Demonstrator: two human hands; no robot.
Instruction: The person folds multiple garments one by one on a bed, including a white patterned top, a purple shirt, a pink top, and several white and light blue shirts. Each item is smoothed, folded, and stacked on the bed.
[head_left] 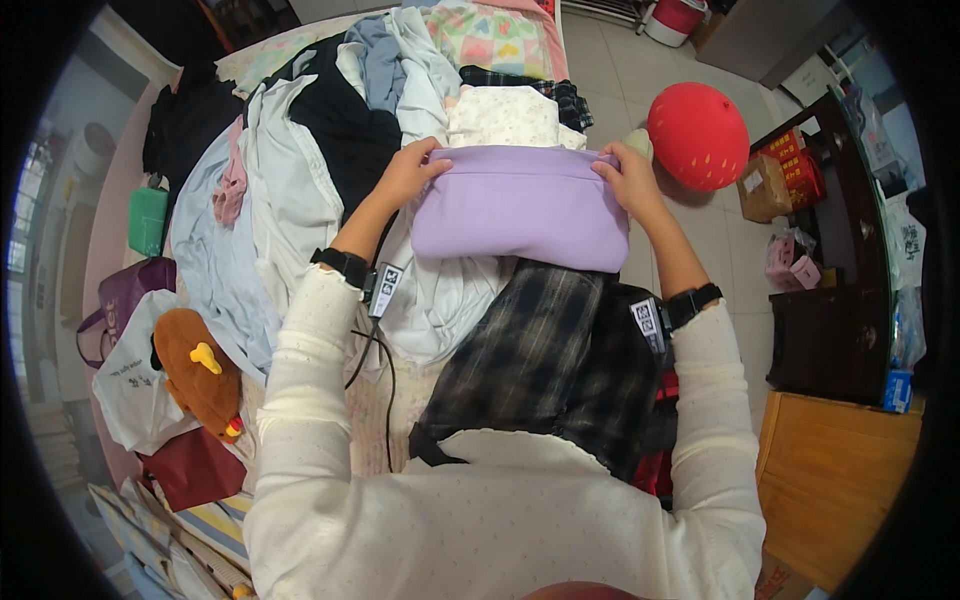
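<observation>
A light purple garment (520, 205), folded into a wide band, is stretched between my two hands. My left hand (412, 172) pinches its upper left corner, and my right hand (627, 178) pinches the upper right one. Behind its top edge lies a folded white patterned cloth (502, 117), partly hidden. Dark plaid fabric (520, 340) spreads below the purple garment, close to my body. White clothing (440, 310) shows under its lower left side. Whether the garment rests on these or hangs just above them, I cannot tell.
Loose shirts (295, 200) and black clothes (350, 130) cover the bed's left side. A brown plush toy (195, 370), a white bag (130, 400) and a green box (148, 220) sit along the left edge. On the right are a red strawberry-like stool (698, 135) and a dark cabinet (830, 340).
</observation>
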